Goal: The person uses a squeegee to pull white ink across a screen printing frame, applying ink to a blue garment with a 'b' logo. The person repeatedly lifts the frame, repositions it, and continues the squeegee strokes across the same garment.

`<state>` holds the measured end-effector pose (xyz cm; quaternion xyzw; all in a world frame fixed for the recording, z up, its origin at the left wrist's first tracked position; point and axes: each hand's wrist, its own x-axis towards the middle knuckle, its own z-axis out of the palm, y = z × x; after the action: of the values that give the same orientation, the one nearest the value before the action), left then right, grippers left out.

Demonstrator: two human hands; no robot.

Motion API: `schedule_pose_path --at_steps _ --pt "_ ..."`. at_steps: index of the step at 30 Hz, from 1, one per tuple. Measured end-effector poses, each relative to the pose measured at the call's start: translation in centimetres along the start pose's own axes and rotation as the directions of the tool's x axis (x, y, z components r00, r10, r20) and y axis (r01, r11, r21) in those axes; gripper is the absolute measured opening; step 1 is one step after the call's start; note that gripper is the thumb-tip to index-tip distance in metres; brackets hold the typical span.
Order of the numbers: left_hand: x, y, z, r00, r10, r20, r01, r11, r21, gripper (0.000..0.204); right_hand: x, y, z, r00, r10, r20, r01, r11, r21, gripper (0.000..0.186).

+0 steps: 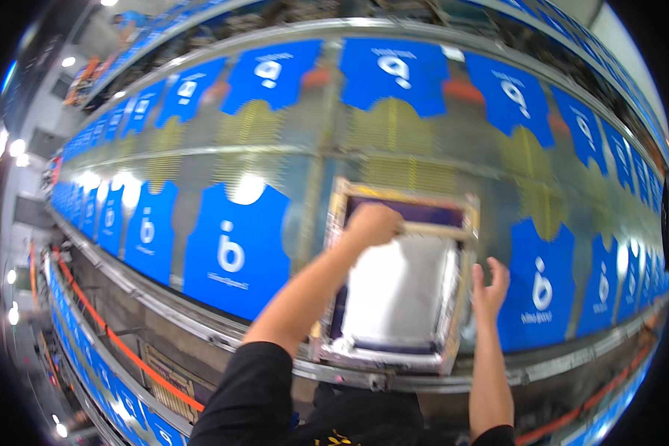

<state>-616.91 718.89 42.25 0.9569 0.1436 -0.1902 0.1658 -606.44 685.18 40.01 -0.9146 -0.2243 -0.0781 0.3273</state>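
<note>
A screen-printing frame (462, 297) with stained, worn edges lies on the long table in front of me. White ink covers much of its mesh, and dark purple bands show along the far end and edges. My left hand (376, 224) is closed around a pale, bar-shaped squeegee (437, 231) lying crosswise inside the frame, toward its far end. Beside the frame's right edge is my right hand (490, 288), its fingers apart and nothing in it. Whether it touches the frame, I cannot tell.
Blue shirt-shaped fabric pieces (234, 253) with white prints lie in two rows along the table, including one right of the frame (539, 293). A metal rail (543, 372) runs along the near edge. Parallel tables stand beyond and behind, and an orange strip (126, 346) runs at lower left.
</note>
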Motion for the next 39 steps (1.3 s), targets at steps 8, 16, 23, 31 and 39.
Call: schedule_pose_path --at_steps 8,16,23,31,39 --pt "-0.8 0.9 -0.1 0.993 -0.057 -0.103 0.053 0.998 -0.046 0.030 9.2 -7.5 6.3 0.738 -0.272 0.617 0.328 0.944 0.025 0.035" --pt "-15.7 6.8 10.6 0.986 -0.168 0.002 0.167 0.977 -0.136 0.032 -8.3 -4.4 -0.8 0.741 -0.479 0.471 0.466 0.871 0.154 0.043" --pt "-27.1 11.6 16.7 0.969 -0.037 -0.244 -0.007 0.984 -0.179 0.060 -19.5 -2.9 -6.7 0.727 -0.477 0.494 0.482 0.867 0.127 0.054" --pt "-31.6 13.9 14.2 0.997 -0.021 -0.072 0.005 0.976 -0.218 0.052 -21.3 -3.9 -11.6 0.664 -0.489 0.566 0.472 0.861 0.190 0.048" --pt "-12.9 5.5 2.6 0.997 -0.039 0.066 0.042 0.998 -0.055 0.042 -2.8 -6.8 -2.1 0.733 -0.446 0.514 0.478 0.875 0.078 0.026"
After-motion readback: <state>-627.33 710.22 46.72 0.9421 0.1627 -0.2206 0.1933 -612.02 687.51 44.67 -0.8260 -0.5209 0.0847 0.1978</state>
